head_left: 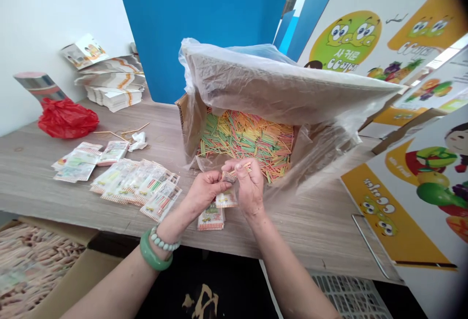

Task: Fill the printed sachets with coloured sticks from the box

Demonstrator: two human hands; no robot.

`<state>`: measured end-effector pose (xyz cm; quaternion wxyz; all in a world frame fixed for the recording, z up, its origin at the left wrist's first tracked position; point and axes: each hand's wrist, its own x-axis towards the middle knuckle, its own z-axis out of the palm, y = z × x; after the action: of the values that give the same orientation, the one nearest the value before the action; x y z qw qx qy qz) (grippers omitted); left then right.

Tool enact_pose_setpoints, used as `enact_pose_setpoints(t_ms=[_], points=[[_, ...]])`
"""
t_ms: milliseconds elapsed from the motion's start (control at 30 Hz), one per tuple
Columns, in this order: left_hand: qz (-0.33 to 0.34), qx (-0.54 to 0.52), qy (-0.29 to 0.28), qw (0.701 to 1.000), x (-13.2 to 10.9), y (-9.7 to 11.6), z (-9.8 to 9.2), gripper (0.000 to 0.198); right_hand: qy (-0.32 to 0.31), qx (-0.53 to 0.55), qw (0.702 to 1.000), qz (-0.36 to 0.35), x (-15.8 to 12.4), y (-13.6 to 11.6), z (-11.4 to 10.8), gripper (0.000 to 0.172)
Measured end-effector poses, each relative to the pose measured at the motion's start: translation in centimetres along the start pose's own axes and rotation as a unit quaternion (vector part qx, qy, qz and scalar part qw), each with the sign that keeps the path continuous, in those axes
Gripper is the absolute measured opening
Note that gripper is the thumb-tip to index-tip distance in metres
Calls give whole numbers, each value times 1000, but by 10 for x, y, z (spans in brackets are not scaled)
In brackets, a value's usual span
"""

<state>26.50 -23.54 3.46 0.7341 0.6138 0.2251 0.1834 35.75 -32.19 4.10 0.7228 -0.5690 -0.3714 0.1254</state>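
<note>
My left hand (205,190) pinches a small printed packet (226,198) at its upper edge, just in front of the big box. Close beside it, my right hand (250,190) is closed at the packet's mouth, with a few thin coloured sticks (248,166) showing between the fingers. Below the hands, more flat packets (211,219) lie stacked near the table's front edge. The plastic-lined cardboard box (188,136) holds a heap of pink, green, yellow and orange sticks (244,136). To the left are several packets with sticks inside (161,199).
A red plastic bag (68,118), a crumpled tissue (138,140) and stacked flat cartons (113,87) occupy the table's left. Printed cartons (413,178) stand on the right. An open box full of packets (36,260) sits below the table at left.
</note>
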Motion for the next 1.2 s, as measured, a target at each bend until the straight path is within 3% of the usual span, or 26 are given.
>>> enact_pose_setpoints(t_ms=[267,367,500,700,767,900,1000,1067,1133,1200], points=[[70,35,-49,996,5,-8,-2,35,-113,16,992,58,7,12,-10,20],[43,-54,-58,996,4,-10,-4,31,-161,-13,984,78,11,15,-16,18],[3,-133,-61,989,3,-10,-5,30,-152,-31,986,66,11,14,-17,29],[39,-151,38,987,-9,-7,-23,28,-184,-189,965,12,-10,10,-12,33],[51,-101,67,991,-21,-8,-34,30,-172,-202,963,48,-22,10,-7,36],[68,13,103,992,-53,-13,-45,32,-202,-133,957,163,-50,19,17,22],[36,16,106,994,-71,-18,-47,29,-186,-56,946,258,-68,28,36,25],[4,14,102,995,-76,-20,-51,24,-217,-55,931,287,-74,28,38,25],[-6,43,119,992,-76,-23,-59,19,-253,-137,925,249,-77,22,32,29],[19,129,160,978,-73,-28,-68,17,-231,-294,910,179,-78,15,21,31]])
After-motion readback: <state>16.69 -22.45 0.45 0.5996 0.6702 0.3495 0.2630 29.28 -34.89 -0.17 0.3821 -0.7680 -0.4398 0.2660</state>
